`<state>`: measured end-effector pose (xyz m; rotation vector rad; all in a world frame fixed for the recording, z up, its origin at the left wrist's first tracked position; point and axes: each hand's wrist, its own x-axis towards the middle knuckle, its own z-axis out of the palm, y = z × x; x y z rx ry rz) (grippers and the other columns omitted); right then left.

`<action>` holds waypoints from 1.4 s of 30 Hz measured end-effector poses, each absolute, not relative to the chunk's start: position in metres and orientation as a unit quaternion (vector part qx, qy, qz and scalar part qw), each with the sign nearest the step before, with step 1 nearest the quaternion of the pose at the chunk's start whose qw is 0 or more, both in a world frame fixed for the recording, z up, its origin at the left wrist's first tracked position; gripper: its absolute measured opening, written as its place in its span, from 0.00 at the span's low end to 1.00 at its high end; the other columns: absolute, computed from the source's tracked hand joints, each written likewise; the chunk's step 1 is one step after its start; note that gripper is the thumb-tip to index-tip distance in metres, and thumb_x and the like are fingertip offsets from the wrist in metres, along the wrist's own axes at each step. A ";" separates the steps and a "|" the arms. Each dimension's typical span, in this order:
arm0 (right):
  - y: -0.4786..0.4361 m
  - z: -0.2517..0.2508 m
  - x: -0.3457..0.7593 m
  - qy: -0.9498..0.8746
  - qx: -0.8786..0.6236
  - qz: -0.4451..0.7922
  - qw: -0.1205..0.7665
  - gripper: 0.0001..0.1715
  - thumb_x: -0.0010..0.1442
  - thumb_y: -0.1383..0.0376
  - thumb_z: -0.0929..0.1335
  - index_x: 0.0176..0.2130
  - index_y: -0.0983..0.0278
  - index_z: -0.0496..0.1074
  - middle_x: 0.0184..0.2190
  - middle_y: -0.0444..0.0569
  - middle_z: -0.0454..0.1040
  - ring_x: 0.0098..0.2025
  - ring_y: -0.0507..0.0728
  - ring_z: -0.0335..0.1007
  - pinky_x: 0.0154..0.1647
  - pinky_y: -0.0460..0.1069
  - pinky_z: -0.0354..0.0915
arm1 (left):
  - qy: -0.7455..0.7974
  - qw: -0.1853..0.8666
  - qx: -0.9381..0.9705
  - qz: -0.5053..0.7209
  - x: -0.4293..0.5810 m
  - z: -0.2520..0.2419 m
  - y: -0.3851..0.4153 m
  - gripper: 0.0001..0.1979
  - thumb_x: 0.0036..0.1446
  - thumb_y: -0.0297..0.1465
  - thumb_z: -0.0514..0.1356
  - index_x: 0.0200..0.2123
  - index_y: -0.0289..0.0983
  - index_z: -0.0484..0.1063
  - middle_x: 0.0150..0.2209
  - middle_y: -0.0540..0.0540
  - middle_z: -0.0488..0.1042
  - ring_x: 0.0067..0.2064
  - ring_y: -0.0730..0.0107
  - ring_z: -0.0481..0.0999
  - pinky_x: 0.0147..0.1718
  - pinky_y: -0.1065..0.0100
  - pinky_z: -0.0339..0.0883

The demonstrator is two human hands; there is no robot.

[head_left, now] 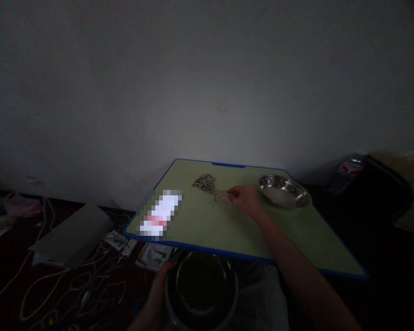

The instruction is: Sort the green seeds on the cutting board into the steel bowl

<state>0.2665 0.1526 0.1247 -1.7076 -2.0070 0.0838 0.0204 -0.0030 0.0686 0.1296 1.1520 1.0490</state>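
My left hand holds the side of a round metal bowl below the table's front edge; its inside is dark and its contents cannot be made out. My right hand reaches over the table with its fingers closed at the edge of a small, thin, pinkish round thing, too dim to name. That thing lies beside a loose pile of small dark and pale grains. Right of my right hand stands a shiny oval metal basin; whether anything is in it is hard to tell.
The pale green table has a blue rim and stands against a grey wall. A lit, pixelated phone-like thing lies at its left. Cables, a grey flat box and a pink bag are on the floor. A plastic bottle is at the right.
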 end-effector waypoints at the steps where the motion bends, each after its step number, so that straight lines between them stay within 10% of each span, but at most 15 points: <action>1: 0.152 0.125 0.266 -0.736 -0.628 0.031 0.251 0.13 0.55 0.68 0.67 0.37 0.61 0.81 0.35 0.49 0.82 0.37 0.58 0.78 0.39 0.48 0.67 | 0.521 0.711 0.060 0.469 0.020 0.068 -0.003 0.20 0.57 0.24 0.54 0.16 0.33 0.76 0.14 0.47 0.76 0.18 0.70 0.72 0.21 0.71 0.65; 42: 0.152 0.125 0.271 -0.758 -0.604 0.017 0.245 0.15 0.57 0.67 0.66 0.39 0.59 0.82 0.37 0.49 0.82 0.37 0.59 0.77 0.39 0.48 0.66 | 0.530 0.720 0.040 0.445 0.017 0.054 -0.002 0.18 0.59 0.26 0.53 0.21 0.32 0.77 0.19 0.43 0.79 0.25 0.64 0.78 0.29 0.67 0.70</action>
